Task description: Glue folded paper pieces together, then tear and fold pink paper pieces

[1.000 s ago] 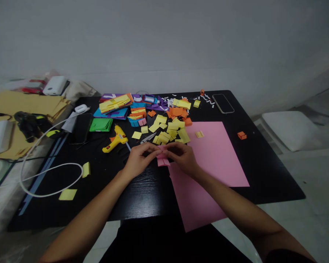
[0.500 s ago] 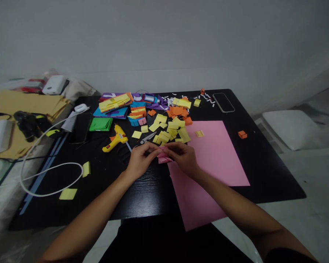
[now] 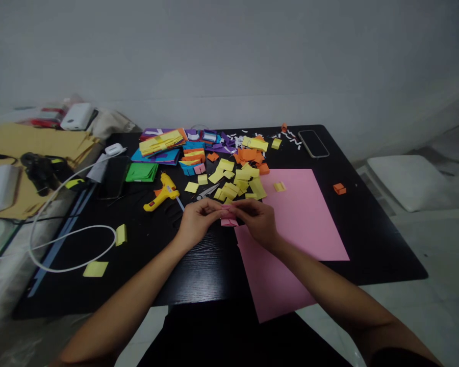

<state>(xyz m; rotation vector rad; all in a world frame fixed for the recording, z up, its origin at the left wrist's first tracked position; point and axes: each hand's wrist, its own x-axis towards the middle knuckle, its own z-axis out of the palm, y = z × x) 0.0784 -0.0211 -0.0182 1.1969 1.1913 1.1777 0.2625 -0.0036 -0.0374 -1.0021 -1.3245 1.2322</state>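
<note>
A small folded piece of pink paper (image 3: 228, 222) is pinched between my two hands, above the near middle of the black table. My left hand (image 3: 199, 220) grips its left side between thumb and fingers. From the right, my right hand (image 3: 255, 219) pinches the other side, and the fingertips of both hands nearly meet and hide part of the folds. Large pink sheets (image 3: 302, 219) lie under and beside my right forearm. Just beyond my fingers is a pile of folded yellow paper pieces (image 3: 233, 188), with scissors (image 3: 207, 191) partly tucked beside it.
A yellow glue gun (image 3: 162, 192) lies left of my hands. Behind it are a green paper stack (image 3: 141, 172) and yellow folded strips (image 3: 162, 143). A phone (image 3: 313, 143) lies at the back right. A white cable (image 3: 74, 229) loops across the left side.
The pink paper has turned slightly between my fingers, and its lower folded edge now faces me more squarely. Both hands stay in nearly the same place.
</note>
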